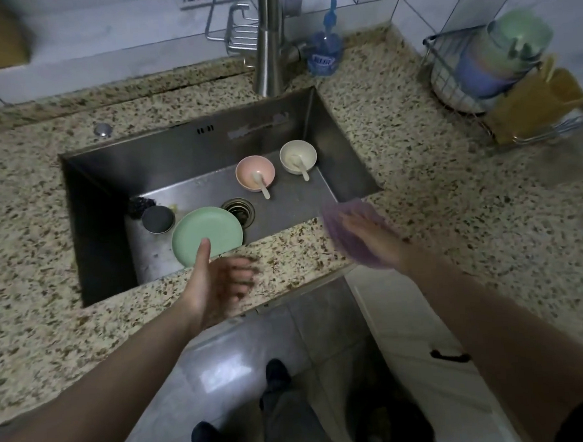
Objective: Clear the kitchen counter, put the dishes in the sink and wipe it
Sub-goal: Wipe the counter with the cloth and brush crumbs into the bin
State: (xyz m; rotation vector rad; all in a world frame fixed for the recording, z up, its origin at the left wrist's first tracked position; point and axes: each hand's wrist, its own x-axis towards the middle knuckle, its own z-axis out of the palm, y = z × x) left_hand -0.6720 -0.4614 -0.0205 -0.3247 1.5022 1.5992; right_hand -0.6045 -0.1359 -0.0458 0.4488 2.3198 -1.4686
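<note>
A steel sink point(110, 184) is set into the speckled granite counter point(434, 184). In it lie a green plate point(212, 230), a pink bowl point(249, 170) with a spoon, and a cream bowl point(293, 154) with a spoon. My right hand point(373, 236) presses flat on a purple cloth point(349, 244) on the counter strip at the sink's front right corner; both are motion-blurred. My left hand point(219, 283) hovers over the front counter strip, fingers apart, thumb up over the plate's near rim, holding nothing.
A tall faucet point(269, 51) rises behind the sink, with a blue soap bottle point(326, 53) beside it. A wire dish rack point(500, 81) with bowls and a yellow holder stands at the back right. A dark strainer lid point(158, 219) and a scrubber lie in the sink's left part.
</note>
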